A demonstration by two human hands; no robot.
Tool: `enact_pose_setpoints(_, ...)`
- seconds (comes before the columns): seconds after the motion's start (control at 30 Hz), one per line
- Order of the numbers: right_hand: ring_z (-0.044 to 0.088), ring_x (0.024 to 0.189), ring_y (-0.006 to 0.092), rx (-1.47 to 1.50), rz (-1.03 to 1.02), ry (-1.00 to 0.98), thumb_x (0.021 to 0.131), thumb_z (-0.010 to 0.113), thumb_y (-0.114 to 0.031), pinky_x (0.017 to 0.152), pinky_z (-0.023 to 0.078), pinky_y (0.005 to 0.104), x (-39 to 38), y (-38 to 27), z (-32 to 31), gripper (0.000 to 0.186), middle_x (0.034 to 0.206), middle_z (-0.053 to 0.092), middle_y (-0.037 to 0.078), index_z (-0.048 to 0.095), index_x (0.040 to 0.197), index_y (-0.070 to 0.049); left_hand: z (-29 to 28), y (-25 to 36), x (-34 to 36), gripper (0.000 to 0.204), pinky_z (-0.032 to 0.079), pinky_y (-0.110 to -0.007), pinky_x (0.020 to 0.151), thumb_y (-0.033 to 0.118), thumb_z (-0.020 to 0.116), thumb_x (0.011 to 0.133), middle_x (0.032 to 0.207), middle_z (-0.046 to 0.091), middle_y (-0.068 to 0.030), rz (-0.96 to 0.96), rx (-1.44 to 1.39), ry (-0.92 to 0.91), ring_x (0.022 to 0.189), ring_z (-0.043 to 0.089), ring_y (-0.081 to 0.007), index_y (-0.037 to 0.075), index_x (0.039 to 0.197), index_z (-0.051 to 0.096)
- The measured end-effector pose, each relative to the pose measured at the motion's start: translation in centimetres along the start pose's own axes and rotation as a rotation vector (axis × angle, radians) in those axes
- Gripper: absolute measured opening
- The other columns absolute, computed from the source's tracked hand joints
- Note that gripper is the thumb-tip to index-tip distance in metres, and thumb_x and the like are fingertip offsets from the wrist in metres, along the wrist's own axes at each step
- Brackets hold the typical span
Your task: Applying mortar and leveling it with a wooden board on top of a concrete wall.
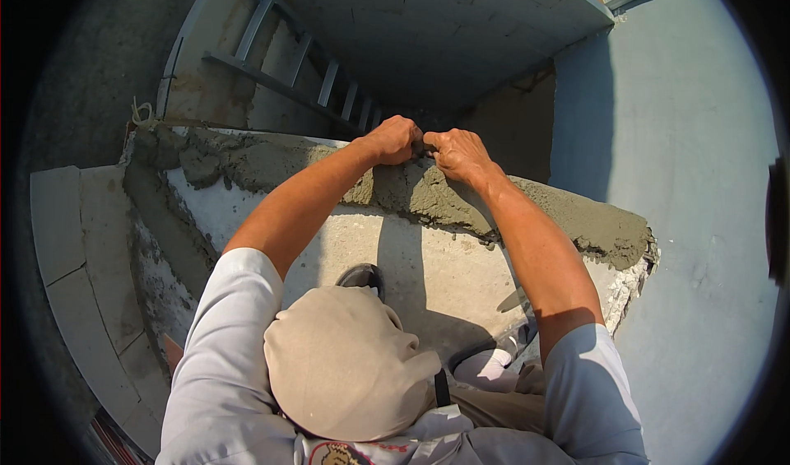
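Note:
A thick bed of wet grey mortar point(292, 159) runs along the far edge of the pale ledge in front of me. Above its middle my left hand point(395, 141) is closed, fingers curled at the mortar's far side. Close beside it, my right hand point(459, 154) is also closed, its fingers pointing toward the left hand. Between the two hands shows a small dark gap; what they pinch, if anything, is hidden by the fingers. The mortar's surface is rough and lumpy, and its near edge looks ragged below the hands.
A metal ladder point(306, 60) leans in the deep shaded recess beyond the ledge. Block walls point(461, 12) stand around it. To the right is a smooth grey surface point(691, 136). My dark shoe point(362, 276) is on the pale floor point(453, 272). A wire loop point(143, 116) sticks up at left.

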State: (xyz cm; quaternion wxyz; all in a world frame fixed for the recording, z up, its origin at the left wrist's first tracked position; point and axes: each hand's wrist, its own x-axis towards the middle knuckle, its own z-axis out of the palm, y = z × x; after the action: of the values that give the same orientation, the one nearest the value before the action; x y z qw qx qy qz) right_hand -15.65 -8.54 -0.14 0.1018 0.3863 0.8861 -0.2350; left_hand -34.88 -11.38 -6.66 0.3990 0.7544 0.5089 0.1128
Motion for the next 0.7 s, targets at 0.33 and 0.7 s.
enact_pose_setpoints(0.33, 0.071, 0.090, 0.0397, 0.034, 0.098, -0.009, 0.086, 0.061, -0.009, 0.077, 0.055, 0.0493, 1.4, 0.3, 0.2, 0.016, 0.088, 0.073, 0.021, 0.073, 0.096, -0.008, -2.0, 2.1, 0.2, 0.033, 0.058, -0.042, 0.079, 0.031, 0.081, 0.076, 0.087, 0.075, -0.0189, -0.111, -0.016, -0.154, 0.082, 0.073, -0.0356, 0.002, 0.091, 0.080)
enact_pose_setpoints(0.7, 0.069, 0.093, 0.0426, 0.162, 0.054, -0.059, 0.087, 0.067, -0.008, 0.083, 0.054, 0.0504, 0.5, 0.8, -0.5, 0.018, 0.089, 0.072, 0.023, 0.076, 0.102, -0.006, -0.8, 2.4, -0.4, 0.030, 0.056, -0.047, 0.085, 0.029, 0.077, 0.085, 0.089, 0.074, -0.0217, -0.055, 0.118, -0.093, 0.092, 0.071, -0.0411, 0.002, 0.098, 0.076)
